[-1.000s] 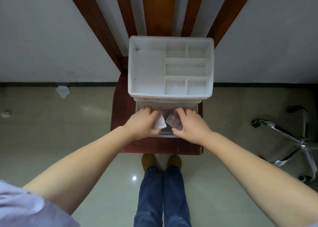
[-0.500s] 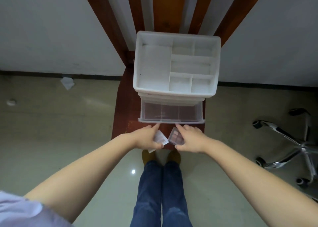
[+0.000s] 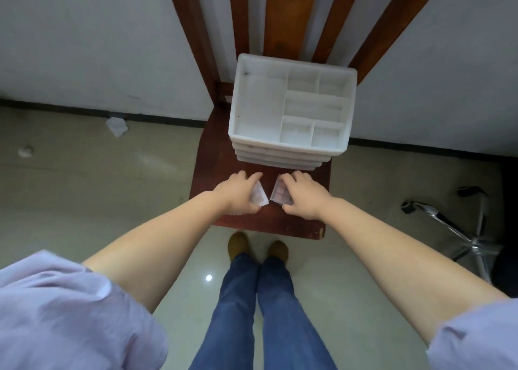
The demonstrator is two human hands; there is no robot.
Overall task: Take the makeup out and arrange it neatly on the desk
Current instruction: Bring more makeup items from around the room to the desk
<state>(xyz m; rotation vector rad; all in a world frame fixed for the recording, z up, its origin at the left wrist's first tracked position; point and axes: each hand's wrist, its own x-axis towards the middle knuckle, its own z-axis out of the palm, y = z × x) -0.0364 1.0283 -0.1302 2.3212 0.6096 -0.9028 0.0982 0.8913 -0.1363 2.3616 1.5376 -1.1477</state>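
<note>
A white plastic organiser with divided top compartments, all bare, stands on a small dark red wooden desk. Its drawers look pushed in. In front of it my left hand grips a small pale makeup case just above the desk. My right hand grips a small clear eyeshadow palette with pinkish pans. The two items almost touch at their near corners.
The desk's front edge lies just past my hands. Crumpled paper lies on the tiled floor at the left. A chrome swivel-chair base stands at the right. My legs and shoes are below the desk.
Both hands lifted the two makeup items out of the open clear drawer and brought them to the desk's front. The drawer, open half a second ago, now looks shut.
</note>
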